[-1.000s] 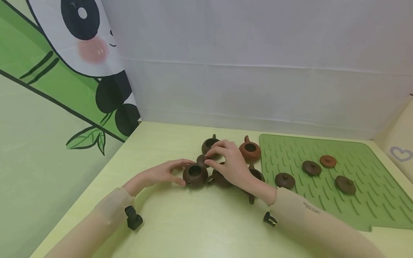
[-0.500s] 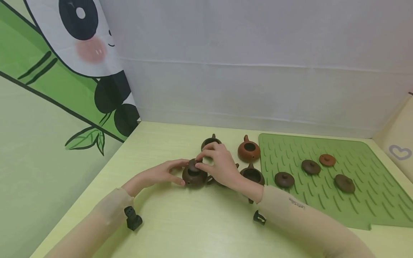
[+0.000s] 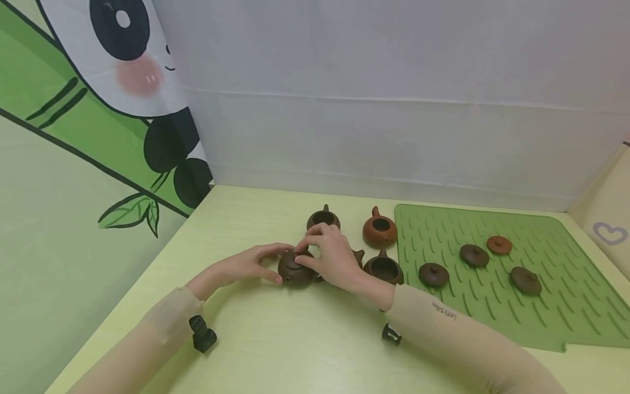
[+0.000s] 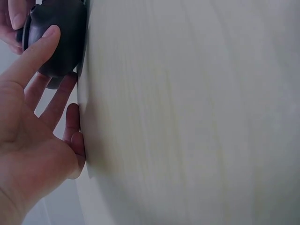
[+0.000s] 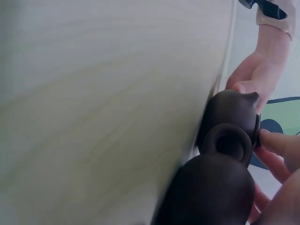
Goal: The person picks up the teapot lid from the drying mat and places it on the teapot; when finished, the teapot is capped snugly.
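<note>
A small dark brown teapot [image 3: 297, 279] stands at the left of a group of teapots on the table. My left hand [image 3: 242, 267] holds its side, thumb in front and fingers behind; the left wrist view shows the thumb on the pot's dark wall [image 4: 68, 47]. With thumb and fingertips, my right hand [image 3: 336, 258] pinches the knob of a dark lid [image 3: 292, 262], which sits over this pot's mouth. Beneath the right hand, another dark teapot [image 3: 359, 256] is mostly hidden; in the right wrist view a teapot with a ring handle [image 5: 211, 187] is closest.
Lidless teapots stand nearby: a dark one [image 3: 323, 216] behind, a reddish one [image 3: 380, 234] and a wide-mouthed dark one [image 3: 384, 269] to the right. A green ridged mat [image 3: 492, 320] carries three dark lids [image 3: 434, 274] and a reddish lid [image 3: 499, 245]. A curtain wall rises behind the table.
My right hand has brought the lid leftward from beside the teapot and lowered it over the mouth. The left hand has stayed at the pot's side.
</note>
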Motion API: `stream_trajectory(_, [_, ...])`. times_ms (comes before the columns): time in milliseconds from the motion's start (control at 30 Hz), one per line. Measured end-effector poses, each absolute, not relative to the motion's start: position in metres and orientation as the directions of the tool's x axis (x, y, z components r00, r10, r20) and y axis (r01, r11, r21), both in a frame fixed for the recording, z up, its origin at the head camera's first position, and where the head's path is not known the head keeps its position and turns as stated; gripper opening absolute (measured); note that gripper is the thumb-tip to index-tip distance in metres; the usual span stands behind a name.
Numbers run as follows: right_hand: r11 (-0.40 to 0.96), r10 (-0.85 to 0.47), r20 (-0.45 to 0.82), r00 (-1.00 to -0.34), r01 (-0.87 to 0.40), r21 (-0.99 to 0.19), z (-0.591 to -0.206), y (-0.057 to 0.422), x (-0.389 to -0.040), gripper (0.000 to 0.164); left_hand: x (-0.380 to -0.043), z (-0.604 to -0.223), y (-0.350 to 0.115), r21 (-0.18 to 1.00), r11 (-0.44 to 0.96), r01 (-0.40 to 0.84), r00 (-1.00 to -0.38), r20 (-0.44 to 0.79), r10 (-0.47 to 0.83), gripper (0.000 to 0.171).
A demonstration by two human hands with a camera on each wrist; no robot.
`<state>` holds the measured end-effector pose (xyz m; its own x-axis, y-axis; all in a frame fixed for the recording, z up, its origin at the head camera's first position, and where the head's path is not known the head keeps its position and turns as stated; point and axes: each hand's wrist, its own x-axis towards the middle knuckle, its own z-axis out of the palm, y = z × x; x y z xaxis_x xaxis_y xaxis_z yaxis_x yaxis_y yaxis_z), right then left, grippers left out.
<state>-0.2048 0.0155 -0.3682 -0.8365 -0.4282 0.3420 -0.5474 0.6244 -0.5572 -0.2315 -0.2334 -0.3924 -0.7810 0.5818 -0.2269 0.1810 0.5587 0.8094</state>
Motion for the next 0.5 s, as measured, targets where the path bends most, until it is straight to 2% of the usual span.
stream_trajectory(500, [0.66, -0.433, 0.363, -0.825, -0.565, -0.496, -0.3731, 0.0146, -0.2042, 0.012, -0.232, -0.3934, -0.2336, 0.796, 0.57, 0.202, -0.782, -0.219, 0.584, 0.074])
